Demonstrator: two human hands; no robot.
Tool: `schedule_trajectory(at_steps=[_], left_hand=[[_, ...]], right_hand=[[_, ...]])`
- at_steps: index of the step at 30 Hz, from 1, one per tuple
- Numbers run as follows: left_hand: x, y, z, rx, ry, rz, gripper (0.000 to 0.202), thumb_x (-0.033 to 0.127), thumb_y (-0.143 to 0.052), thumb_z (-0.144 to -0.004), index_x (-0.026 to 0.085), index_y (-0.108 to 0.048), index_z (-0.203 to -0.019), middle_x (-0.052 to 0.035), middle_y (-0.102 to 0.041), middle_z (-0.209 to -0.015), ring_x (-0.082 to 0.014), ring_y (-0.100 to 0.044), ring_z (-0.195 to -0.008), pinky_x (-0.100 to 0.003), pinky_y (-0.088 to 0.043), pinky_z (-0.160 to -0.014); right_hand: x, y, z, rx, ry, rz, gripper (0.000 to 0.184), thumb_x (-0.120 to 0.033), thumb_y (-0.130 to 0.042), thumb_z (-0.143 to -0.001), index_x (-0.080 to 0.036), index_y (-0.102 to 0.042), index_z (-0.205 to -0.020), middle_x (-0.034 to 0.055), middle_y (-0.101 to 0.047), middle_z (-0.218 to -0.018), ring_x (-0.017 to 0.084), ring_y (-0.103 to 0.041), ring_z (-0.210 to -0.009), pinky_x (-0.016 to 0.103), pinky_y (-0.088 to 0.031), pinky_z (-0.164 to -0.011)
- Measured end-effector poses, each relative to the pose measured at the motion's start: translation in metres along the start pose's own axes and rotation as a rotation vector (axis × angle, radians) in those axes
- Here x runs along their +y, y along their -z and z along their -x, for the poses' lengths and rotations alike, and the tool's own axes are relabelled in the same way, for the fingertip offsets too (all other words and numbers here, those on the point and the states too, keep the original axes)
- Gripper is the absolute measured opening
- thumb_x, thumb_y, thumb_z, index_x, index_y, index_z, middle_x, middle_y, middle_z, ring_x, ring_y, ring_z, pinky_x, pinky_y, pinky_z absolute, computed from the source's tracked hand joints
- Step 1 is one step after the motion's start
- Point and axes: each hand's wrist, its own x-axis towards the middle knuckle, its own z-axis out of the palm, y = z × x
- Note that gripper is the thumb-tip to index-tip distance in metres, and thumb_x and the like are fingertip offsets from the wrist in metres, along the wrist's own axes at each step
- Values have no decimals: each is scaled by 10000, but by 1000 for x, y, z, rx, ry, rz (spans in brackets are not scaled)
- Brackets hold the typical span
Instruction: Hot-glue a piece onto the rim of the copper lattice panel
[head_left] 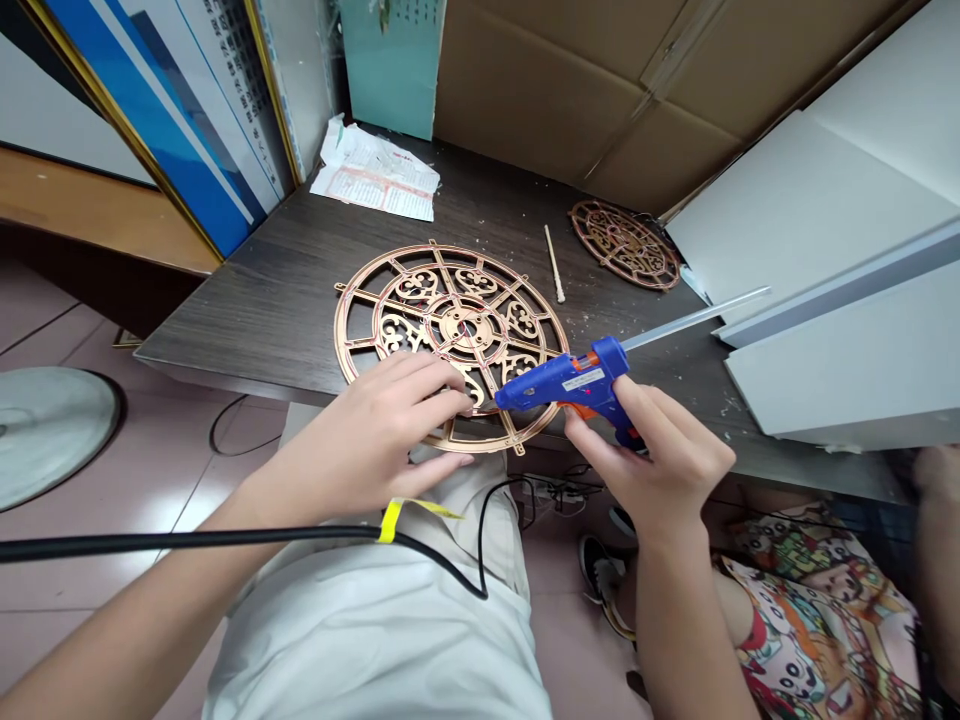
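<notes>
Copper-toned fretwork, a round openwork disc, lies flat near the front edge of the dark wood-grain worktop, its near rim slightly overhanging toward the person's lap. The left hand is spread flat over the disc's near edge, fingers pressing down on the scrollwork, apparently to pin it so it cannot slide under the tool. The right hand is closed around the grip of a blue hot glue gun with an orange trigger, held level with its nozzle pointing left and meeting the disc close beside the left fingertips; a translucent glue stick juts from the back of the gun. A black power cord with a yellow tag crosses the lap below the left forearm, seemingly draped there to keep it off the work.

Farther back on the worktop, a smaller, darker openwork disc rests near stacked white boards, and a thin wooden stick lies between the two discs. A crumpled printed paper sits at the back left corner, with cardboard standing behind. Another person sits at the right, a colourful patterned garment in view.
</notes>
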Motion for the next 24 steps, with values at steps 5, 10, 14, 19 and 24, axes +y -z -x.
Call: schedule_trajectory(at_steps=[5,10,14,19,24], left_hand=[[1,0,0,-6,3,5,217,324,-655,-947,158,-644,-1086,-83,-653,-1140,-250,-581,-1104,-423,-460,-972],[0,0,1,-3,3,4,226,321,-660,-943,157,-645,-1097,-83,-650,-1147,-255,-578,-1116,-424,-460,-976],[1,0,1,-6,2,-1,215,319,-647,-953,161,-643,-1099,-88,-655,-1150,-261,-579,-1128,-426,-460,-982],[0,-1,1,-14,0,5,226,330,-648,-954,162,-643,-1105,-91,-652,-1155,-257,-577,-1120,-427,-460,-977],[1,-1,1,-7,2,7,218,321,-651,-950,160,-642,-1097,-91,-656,-1149,-256,-581,-1113,-428,-465,-963]], right_hand=[[2,2,0,0,23,16,367,-95,-823,-768,-185,-673,-1091,20,-697,-781,139,-628,-633,240,-483,-562],[0,3,-1,8,-17,-14,315,-107,-818,-786,-187,-672,-1053,9,-672,-745,127,-595,-601,235,-470,-551],[0,1,0,-9,-5,-4,317,-140,-813,-802,-192,-676,-1083,14,-679,-767,121,-578,-591,239,-455,-541],[1,4,-1,-27,-32,-7,274,-107,-794,-797,-183,-683,-1035,16,-694,-771,127,-615,-624,238,-473,-567],[0,2,-1,3,-21,-23,337,-102,-810,-771,-194,-689,-1071,8,-687,-755,125,-600,-594,236,-480,-556]])
